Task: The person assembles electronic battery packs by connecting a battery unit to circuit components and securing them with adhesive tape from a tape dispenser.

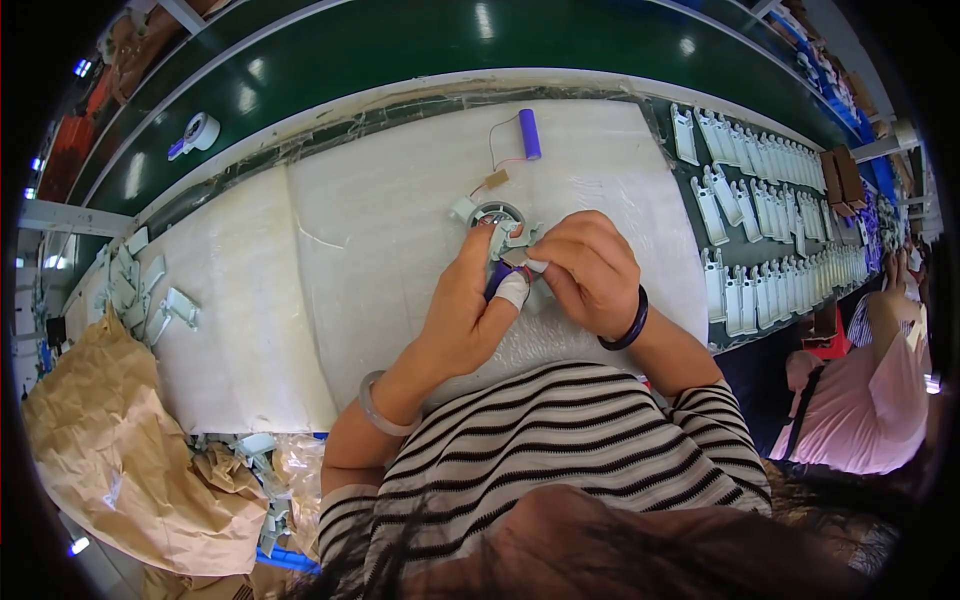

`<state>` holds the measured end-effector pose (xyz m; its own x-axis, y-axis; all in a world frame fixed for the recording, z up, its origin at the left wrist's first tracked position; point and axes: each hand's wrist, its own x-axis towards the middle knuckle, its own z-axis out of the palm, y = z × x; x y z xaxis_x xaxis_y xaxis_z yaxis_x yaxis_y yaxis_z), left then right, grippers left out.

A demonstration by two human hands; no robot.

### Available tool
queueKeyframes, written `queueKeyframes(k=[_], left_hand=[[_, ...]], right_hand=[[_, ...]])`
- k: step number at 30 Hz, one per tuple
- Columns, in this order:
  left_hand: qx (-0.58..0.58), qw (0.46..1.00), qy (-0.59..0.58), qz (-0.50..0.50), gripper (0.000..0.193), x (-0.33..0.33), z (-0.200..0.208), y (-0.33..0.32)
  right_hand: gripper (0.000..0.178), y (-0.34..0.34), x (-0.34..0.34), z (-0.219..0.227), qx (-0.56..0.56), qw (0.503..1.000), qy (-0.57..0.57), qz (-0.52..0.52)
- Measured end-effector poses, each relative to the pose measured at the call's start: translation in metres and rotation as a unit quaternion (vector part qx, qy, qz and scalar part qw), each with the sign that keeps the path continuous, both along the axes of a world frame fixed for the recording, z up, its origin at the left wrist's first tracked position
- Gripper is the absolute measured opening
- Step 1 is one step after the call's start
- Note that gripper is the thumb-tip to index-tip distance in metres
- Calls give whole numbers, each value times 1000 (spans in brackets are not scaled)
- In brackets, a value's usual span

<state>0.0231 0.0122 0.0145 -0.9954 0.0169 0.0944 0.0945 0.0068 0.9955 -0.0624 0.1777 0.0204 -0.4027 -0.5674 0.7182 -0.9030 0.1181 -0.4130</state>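
My left hand (470, 305) is closed around a small assembly with a pale green plastic housing (508, 236). White tape wraps the thumb of that hand. A round part with a grey rim (497, 212) sits at the far side of the assembly, and a purple piece (497, 277) shows between my fingers. With fingertips pinched together, my right hand (590, 270) meets the near right side of the assembly; the small pale bit at its fingertips is mostly hidden. Beyond both hands, a purple cylindrical battery (530, 135) lies on the mat, its thin wires running to a small tan piece (496, 179).
White foam sheeting (380, 250) covers the bench. Rows of pale green housings (760, 215) stand at the right, and loose ones (130, 280) pile up at the left. Brown paper (130, 450) hangs over the near left. A tape roll (202, 132) lies far left. Someone in pink (850, 410) sits at right.
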Motion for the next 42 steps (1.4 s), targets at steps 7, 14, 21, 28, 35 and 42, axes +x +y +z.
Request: queueKeyframes(k=[7, 14, 21, 28, 35, 42], left_hand=[[-4, 999, 39, -7, 39, -1, -7, -1], [-56, 998, 38, 19, 46, 1, -15, 1], [-99, 992, 70, 34, 38, 0, -9, 1], [-117, 991, 56, 44, 33, 0, -2, 2], [-161, 986, 24, 43, 35, -3, -12, 0], [-109, 994, 0, 18, 36, -3, -9, 1]], right_hand=[[35, -1, 2, -1, -11, 1000, -18, 1], [34, 0, 2, 2, -3, 1000, -7, -3], [33, 0, 5, 3, 7, 1000, 1, -6], [32, 0, 7, 1, 14, 1000, -16, -1], [33, -1, 8, 9, 42, 999, -20, -6], [29, 0, 3, 8, 30, 999, -12, 26]])
